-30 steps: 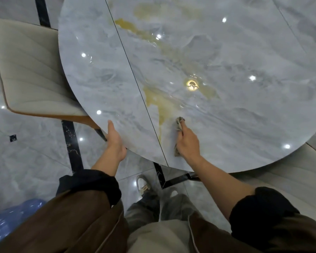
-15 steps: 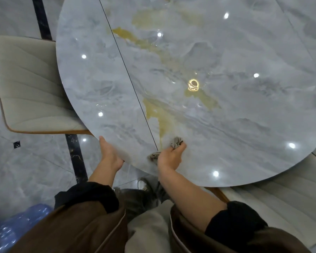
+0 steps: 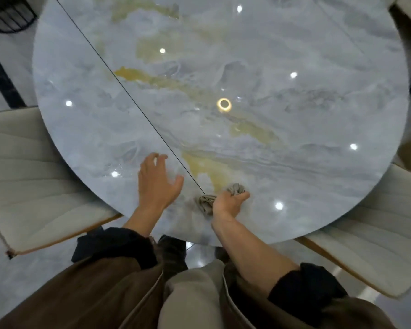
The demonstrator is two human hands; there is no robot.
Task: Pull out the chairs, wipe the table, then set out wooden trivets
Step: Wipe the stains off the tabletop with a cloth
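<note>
Near the lower centre, the right hand [image 3: 229, 203] bunches a grey cloth [image 3: 207, 203], mostly hidden, on the table [image 3: 294, 115]; the left hand [image 3: 156, 184] rests there, fingers spread.

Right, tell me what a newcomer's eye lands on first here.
The big round marble table fills the view, streaked with gold veins. Near its front edge the right hand clutches a crumpled grey cloth, the left hand spread open beside it. Cream chairs flank both sides.
</note>
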